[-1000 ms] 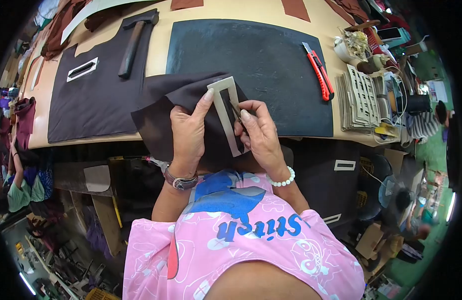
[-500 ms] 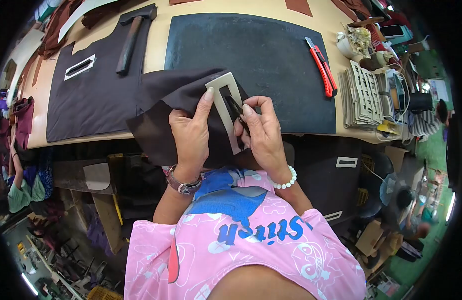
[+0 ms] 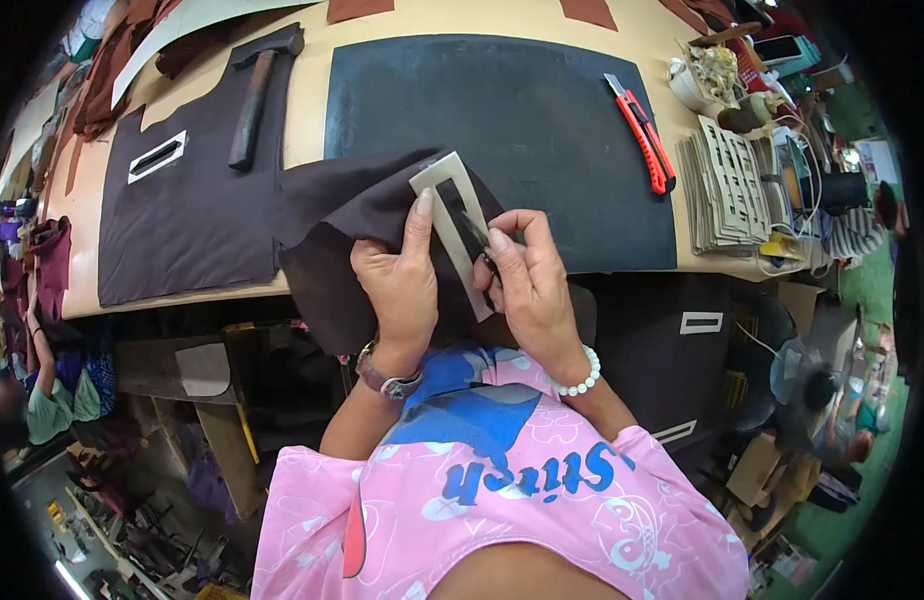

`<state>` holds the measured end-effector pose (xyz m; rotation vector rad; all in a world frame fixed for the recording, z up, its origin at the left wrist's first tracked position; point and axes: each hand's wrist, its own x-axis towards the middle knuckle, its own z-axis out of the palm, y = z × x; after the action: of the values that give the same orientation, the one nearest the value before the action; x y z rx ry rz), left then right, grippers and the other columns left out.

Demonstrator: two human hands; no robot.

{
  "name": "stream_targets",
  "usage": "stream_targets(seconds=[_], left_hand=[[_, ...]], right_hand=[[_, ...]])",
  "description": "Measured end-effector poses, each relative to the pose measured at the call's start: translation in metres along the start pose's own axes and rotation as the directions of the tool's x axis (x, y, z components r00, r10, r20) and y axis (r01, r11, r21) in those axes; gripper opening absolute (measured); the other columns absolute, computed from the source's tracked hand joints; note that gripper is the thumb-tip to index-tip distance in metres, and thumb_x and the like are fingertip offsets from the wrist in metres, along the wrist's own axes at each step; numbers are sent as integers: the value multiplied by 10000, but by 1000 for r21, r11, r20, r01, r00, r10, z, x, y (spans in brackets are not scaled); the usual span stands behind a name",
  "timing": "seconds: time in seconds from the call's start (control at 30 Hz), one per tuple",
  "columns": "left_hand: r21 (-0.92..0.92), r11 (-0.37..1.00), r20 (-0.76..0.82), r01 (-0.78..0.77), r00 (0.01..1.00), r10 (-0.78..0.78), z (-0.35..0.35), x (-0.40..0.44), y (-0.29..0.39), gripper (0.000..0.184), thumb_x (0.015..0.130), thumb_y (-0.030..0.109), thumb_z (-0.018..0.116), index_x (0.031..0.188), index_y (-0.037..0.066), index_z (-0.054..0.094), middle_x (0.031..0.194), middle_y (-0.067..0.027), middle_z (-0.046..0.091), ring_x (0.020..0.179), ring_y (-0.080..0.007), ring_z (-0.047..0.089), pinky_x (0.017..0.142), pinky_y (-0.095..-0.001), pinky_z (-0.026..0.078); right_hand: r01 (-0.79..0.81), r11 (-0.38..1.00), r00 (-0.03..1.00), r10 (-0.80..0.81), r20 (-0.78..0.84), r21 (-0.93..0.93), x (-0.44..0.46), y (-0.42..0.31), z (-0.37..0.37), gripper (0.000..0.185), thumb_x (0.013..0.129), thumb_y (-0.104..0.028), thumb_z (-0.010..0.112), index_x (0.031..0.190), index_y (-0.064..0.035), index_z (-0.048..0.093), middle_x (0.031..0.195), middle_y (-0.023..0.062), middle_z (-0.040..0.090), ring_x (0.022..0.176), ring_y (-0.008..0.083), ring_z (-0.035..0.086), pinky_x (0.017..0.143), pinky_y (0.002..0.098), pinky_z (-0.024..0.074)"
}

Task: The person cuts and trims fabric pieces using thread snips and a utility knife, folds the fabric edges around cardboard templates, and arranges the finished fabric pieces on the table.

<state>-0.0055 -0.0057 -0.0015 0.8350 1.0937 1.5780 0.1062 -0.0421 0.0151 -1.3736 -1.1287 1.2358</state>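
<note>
My left hand (image 3: 400, 295), with a wristwatch, pinches dark brown fabric (image 3: 327, 195) together with a pale rectangular frame (image 3: 444, 215). Its thumb presses on the frame's left strip; the fingers are behind the cloth. The frame is tilted and has a long slot. Closed around small dark thread snips (image 3: 476, 232), my right hand (image 3: 535, 290) is at the slot's right side, the blades pointing up inside it. Where the blade tips touch the fabric is hard to make out. The right wrist carries a white bead bracelet.
A black cutting mat (image 3: 482, 110) covers the table's middle, with a red utility knife (image 3: 642, 135) on its right. Stacked pale templates (image 3: 722, 190) stand beside it. At left, a hammer (image 3: 252, 110) and another pale frame (image 3: 157, 157) lie on dark fabric. People appear at both edges.
The snips have shifted slightly within the frame's slot. Both hands, fabric and frame sit a little lower in view. The holds are the same.
</note>
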Motion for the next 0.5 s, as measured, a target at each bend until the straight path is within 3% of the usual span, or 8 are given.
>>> stream_targets(seconds=[0.1, 0.2, 0.5], left_hand=[[85, 993, -27, -85, 996, 87, 1, -1, -7, 134, 856, 68, 633, 965, -9, 638, 939, -38, 656, 814, -80, 587, 731, -228, 460], [55, 992, -28, -118, 992, 119, 3, -1, -8, 132, 858, 66, 630, 966, -10, 635, 943, -38, 654, 813, -79, 586, 728, -226, 460], [-41, 999, -24, -28, 999, 27, 2, -4, -7, 129, 862, 57, 620, 976, -1, 628, 949, -37, 651, 818, -78, 586, 737, -227, 464]], right_hand=[[-8, 999, 1000, 9, -13, 41, -4, -6, 0, 209, 975, -208, 402, 1036, -8, 400, 597, 34, 535, 508, 58, 467, 454, 214, 371], [-32, 993, 999, 33, -2, 116, -5, -5, 3, 209, 988, -241, 377, 1049, -43, 406, 651, 16, 520, 481, 17, 390, 430, 166, 315], [-28, 996, 997, 34, -70, 89, 2, 17, 22, 216, 994, -265, 350, 1034, -56, 387, 676, 29, 509, 486, 34, 408, 428, 175, 330]])
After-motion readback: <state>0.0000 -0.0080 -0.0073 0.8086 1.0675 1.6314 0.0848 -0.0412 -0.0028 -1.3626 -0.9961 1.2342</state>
